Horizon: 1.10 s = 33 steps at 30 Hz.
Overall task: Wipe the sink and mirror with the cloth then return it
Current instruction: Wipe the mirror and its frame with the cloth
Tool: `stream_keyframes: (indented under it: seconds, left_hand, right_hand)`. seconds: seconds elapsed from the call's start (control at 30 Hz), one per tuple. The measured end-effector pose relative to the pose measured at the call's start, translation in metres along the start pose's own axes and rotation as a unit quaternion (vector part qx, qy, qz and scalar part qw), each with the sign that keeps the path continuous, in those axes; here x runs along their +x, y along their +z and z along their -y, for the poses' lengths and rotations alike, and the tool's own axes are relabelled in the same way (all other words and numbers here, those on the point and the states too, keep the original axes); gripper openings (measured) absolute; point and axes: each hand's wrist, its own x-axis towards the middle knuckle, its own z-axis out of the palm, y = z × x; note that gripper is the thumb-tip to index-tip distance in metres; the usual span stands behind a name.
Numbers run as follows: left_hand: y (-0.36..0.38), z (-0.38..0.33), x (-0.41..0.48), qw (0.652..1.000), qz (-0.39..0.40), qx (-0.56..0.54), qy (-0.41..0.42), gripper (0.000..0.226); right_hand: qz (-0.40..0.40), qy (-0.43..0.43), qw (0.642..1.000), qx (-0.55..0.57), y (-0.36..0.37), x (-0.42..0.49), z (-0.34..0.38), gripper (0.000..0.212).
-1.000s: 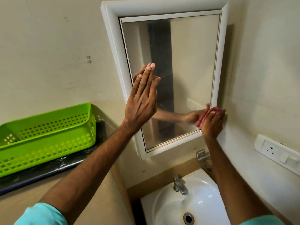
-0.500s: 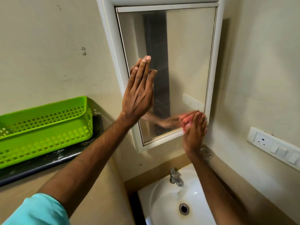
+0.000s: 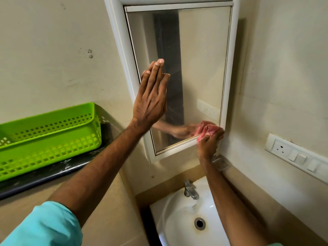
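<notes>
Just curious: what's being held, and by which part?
The right hand grips a pink cloth, wadded up whole; the left hand, flat against the mirror, holds nothing.

The left hand [image 3: 150,102] lay flat against the mirror [image 3: 198,68]; the right hand [image 3: 208,142] pressed a red cloth [image 3: 211,129] at its lower right corner, above the sink [image 3: 177,219].

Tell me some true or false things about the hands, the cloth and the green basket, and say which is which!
1. The tap stands at the back rim of the sink. True.
2. The right hand holds the pink cloth at the bottom right corner of the mirror. True.
3. The left hand grips the tap. False: it lies flat, fingers straight, against the mirror's left side.
4. The green basket sits in the sink. False: it stands on the dark counter.
</notes>
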Motion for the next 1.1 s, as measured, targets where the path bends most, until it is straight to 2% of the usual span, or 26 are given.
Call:
stream_keyframes:
  seconds: [0.1,0.3,0.4,0.47,0.6,0.7,0.77,0.83,0.9,0.97,1.03,1.1]
  left_hand:
    - [-0.001,0.000,0.000,1.000,0.004,-0.010,-0.004,0.055]
    - [0.000,0.002,0.001,1.000,0.000,-0.021,0.001,0.051]
    - [-0.001,0.002,-0.002,0.999,-0.007,-0.035,0.005,0.049]
    - [-0.002,0.002,-0.007,0.999,0.000,-0.039,0.013,0.051]
    - [-0.006,-0.001,-0.013,0.998,0.038,-0.050,0.016,0.062]
    - [-0.010,-0.004,-0.012,0.997,0.057,-0.059,0.006,0.067]
    - [-0.012,-0.007,-0.013,0.996,0.064,-0.062,0.006,0.067]
    - [-0.012,-0.008,-0.013,0.995,0.071,-0.069,0.003,0.066]
    - [-0.013,-0.009,-0.013,0.995,0.074,-0.073,0.000,0.065]
    - [-0.015,-0.009,-0.013,0.994,0.077,-0.073,-0.001,0.065]
    - [-0.016,-0.005,-0.014,0.993,0.084,-0.077,0.004,0.065]
    - [-0.015,-0.001,-0.015,0.993,0.090,-0.074,0.017,0.065]
  right_hand:
    - [0.014,-0.029,0.997,-0.070,0.014,-0.034,0.006,0.077]
    - [0.126,-0.122,0.981,-0.087,0.040,-0.147,0.011,0.104]
    - [0.156,-0.163,0.968,-0.107,0.036,-0.154,0.001,0.108]
    - [0.141,-0.170,0.968,-0.115,0.031,-0.138,-0.005,0.106]
    - [0.121,-0.115,0.975,-0.144,0.028,-0.120,0.001,0.108]
    - [0.156,-0.077,0.977,-0.127,0.033,-0.151,0.023,0.108]
    - [0.192,-0.091,0.968,-0.136,0.039,-0.187,0.029,0.112]
    - [0.220,-0.114,0.958,-0.144,0.046,-0.218,0.028,0.106]
    - [0.223,-0.132,0.955,-0.142,0.047,-0.232,0.026,0.102]
    - [0.235,-0.132,0.953,-0.141,0.044,-0.230,0.026,0.106]
    - [0.245,-0.106,0.954,-0.134,0.042,-0.225,0.026,0.111]
    - [0.252,-0.036,0.962,-0.094,0.043,-0.223,0.033,0.113]
